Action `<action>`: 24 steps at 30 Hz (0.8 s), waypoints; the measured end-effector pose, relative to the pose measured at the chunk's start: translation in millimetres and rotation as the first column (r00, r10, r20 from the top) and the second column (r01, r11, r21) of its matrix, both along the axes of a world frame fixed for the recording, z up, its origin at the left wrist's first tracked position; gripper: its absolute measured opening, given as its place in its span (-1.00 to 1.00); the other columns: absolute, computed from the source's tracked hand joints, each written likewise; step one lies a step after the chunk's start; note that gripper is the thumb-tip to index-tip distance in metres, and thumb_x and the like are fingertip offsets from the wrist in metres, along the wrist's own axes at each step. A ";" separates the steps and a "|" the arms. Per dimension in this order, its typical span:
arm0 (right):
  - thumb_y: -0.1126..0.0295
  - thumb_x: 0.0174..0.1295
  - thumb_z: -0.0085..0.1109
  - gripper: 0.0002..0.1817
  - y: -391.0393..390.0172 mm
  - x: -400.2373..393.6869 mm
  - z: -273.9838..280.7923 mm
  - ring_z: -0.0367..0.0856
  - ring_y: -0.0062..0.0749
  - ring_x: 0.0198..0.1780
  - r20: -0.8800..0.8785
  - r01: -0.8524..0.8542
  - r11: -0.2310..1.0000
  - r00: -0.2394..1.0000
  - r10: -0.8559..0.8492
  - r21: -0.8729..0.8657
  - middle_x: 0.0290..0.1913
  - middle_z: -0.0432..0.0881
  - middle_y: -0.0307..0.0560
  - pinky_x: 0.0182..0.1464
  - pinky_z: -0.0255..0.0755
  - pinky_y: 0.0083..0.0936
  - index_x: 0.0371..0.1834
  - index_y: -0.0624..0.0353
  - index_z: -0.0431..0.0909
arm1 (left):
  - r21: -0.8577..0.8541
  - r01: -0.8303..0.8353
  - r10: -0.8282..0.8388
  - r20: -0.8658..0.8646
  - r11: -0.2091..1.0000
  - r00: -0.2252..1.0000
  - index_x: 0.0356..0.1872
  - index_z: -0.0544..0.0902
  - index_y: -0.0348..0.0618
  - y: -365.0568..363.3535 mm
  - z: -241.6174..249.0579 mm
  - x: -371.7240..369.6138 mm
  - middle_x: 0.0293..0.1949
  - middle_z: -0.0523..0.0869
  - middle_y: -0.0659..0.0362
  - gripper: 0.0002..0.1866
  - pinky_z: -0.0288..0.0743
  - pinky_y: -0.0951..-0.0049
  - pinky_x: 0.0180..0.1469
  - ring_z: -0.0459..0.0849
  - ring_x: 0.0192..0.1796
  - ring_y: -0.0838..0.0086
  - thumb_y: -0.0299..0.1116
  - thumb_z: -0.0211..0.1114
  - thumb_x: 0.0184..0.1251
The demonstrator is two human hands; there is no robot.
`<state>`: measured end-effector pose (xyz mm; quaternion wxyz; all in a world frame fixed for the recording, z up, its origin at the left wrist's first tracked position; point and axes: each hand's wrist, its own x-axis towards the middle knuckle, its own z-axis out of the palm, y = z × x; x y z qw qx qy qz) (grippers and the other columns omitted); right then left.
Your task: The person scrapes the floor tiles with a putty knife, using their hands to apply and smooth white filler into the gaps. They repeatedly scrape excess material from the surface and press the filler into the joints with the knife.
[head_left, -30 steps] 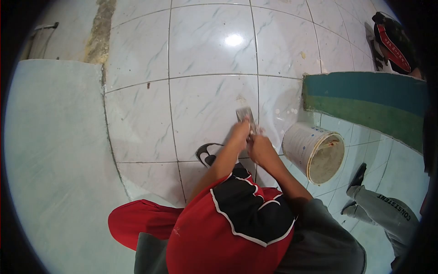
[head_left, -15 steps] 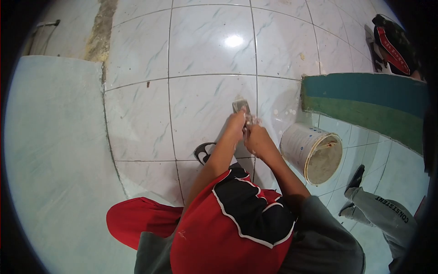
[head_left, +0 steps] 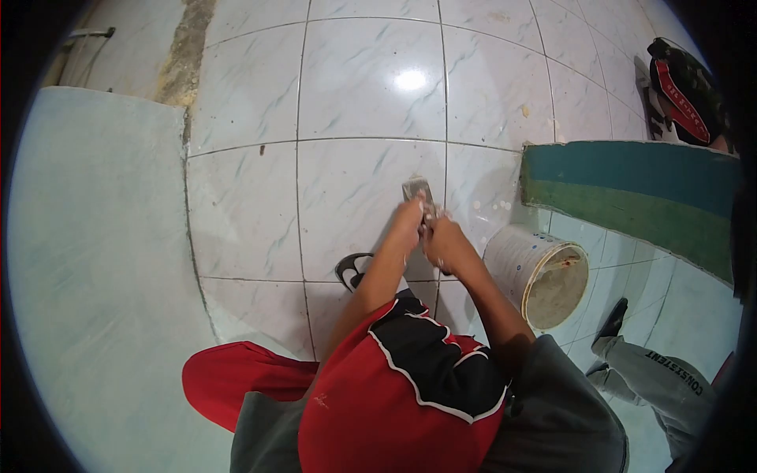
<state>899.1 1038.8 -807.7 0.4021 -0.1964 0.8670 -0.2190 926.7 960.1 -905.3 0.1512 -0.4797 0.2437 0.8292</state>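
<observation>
A putty knife (head_left: 414, 188) with a flat metal blade points away from me over the pale tiles, smeared with whitish paste near its tip. My right hand (head_left: 445, 243) is closed around its handle end. Fingers of my left hand (head_left: 407, 222) are closed at the base of the blade, close beside the right hand. White smears mark the fingers of both hands. Part of the handle is hidden by the hands. To the right lies a white bucket (head_left: 512, 264) tipped toward me, its inside coated with dried grey-white material.
A low wall with a blue-green side (head_left: 631, 169) runs along the right. A pale ledge (head_left: 110, 236) fills the left. Another person's trouser leg (head_left: 658, 374) and dark shoe show at lower right, and a dark and red garment (head_left: 682, 98) at upper right. Small white spots dot the floor.
The view has tilted slightly, so the floor sits a little lower. Both hands stay on the putty knife, with the fingers shifted slightly around it.
</observation>
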 end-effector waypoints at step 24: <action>0.39 0.12 -0.03 -0.75 15.8 20.4 5.2 0.53 0.21 -0.29 -0.047 -0.149 0.989 0.988 0.150 0.014 -0.38 0.54 0.36 -0.16 0.39 -0.15 -0.23 0.34 0.49 | -0.117 -0.054 0.051 -0.023 0.992 0.998 -0.34 0.50 -0.26 16.8 8.1 21.5 -0.51 0.60 0.09 -0.64 0.44 0.34 -0.55 0.59 -0.51 0.38 -0.10 -0.01 0.30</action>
